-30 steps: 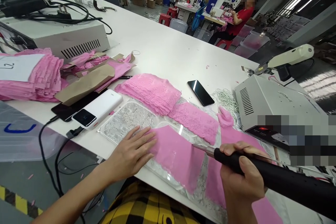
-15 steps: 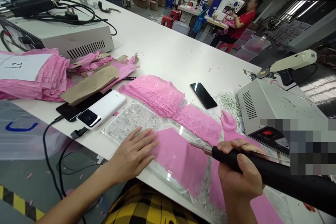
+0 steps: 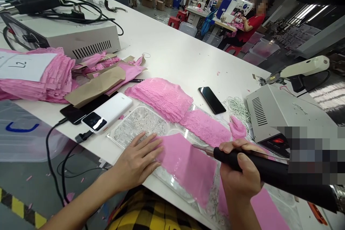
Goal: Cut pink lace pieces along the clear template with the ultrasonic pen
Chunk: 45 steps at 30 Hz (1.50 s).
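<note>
Far L, on the white tabletop (image 3: 172, 54): stack of pink lace (image 3: 40, 82) w/ a paper slip marked "L7" (image 3: 25, 65) on top. Behind it a grey control box (image 3: 67, 34) w/ black cables (image 3: 72, 12) piled on its lid. Just R of the stack: brown paper pieces (image 3: 94, 86) over more pink scraps.

Near the front edge: black phone (image 3: 70, 114) touching a white power bank (image 3: 107, 112), cable running off the edge.

Next R: clear plastic plate (image 3: 140, 125) w/ white speckled residue under it. My left hand (image 3: 138, 160) lies flat, fingers spread open, gripping nothing; palm on the plate, fingertips pressing the L edge of the pink fabric piece (image 3: 188, 165), which lies flat on the plate near the front edge.

Behind that piece: fanned pile of pink lace cuts (image 3: 161, 97), then a single lace strip (image 3: 206, 127) beside it.

Ctr-R: second black phone (image 3: 212, 100), face up, apart from the lace. Bundle of white elastic loops (image 3: 238, 107) just R of it; small pink scrap (image 3: 237, 128) below those.

My right hand (image 3: 239, 178) is closed round the black handle of the cutting tool (image 3: 269, 176); its metal tip (image 3: 201, 148) rests on the R upper edge of the pink fabric piece.

R: second grey control box (image 3: 272, 115) w/ red display; cream handheld cutter (image 3: 299, 69) behind it.

Bkgd top R: a person in red (image 3: 249, 25) seated at a sewing machine (image 3: 233, 5).
</note>
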Motion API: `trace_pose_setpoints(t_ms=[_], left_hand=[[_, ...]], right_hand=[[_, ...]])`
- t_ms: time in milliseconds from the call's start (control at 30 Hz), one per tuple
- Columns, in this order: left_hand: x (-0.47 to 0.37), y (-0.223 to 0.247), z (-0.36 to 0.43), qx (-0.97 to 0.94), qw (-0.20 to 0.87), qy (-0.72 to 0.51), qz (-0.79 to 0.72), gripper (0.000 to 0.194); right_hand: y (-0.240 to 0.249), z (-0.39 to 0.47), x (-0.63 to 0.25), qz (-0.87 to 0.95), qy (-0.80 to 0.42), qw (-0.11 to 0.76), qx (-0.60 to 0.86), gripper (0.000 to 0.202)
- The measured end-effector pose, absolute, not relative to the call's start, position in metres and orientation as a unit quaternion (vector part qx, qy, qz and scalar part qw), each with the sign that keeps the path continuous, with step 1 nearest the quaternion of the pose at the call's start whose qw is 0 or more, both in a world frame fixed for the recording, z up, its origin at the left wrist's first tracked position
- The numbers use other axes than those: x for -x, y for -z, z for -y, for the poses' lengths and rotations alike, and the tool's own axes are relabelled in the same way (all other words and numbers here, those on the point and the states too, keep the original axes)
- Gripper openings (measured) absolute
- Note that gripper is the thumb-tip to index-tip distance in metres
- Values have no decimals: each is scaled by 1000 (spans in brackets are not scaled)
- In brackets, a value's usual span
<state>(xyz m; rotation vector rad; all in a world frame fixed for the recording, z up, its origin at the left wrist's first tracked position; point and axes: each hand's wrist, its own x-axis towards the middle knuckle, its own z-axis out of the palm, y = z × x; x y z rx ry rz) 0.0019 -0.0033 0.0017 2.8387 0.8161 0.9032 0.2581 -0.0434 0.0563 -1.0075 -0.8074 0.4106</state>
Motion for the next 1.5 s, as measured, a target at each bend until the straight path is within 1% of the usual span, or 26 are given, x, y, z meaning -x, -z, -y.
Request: trace_pose_setpoints(t_ms=[200, 400, 767, 1500], left_hand=[[-2, -1, 4, -915, 32, -297, -270, 35], [5, 0, 6, -908, 39, -301, -290, 35], [16, 3, 8, -901, 43, -307, -304, 32], [20, 0, 9, -901, 52, -310, -299, 32]], right_hand=[[-55, 44, -256, 376, -186, 769, 483, 11], [-59, 38, -253, 351, -188, 779, 485, 15], [-61, 10, -216, 378, -263, 766, 449, 15], [-59, 8, -213, 409, -258, 746, 457, 10]])
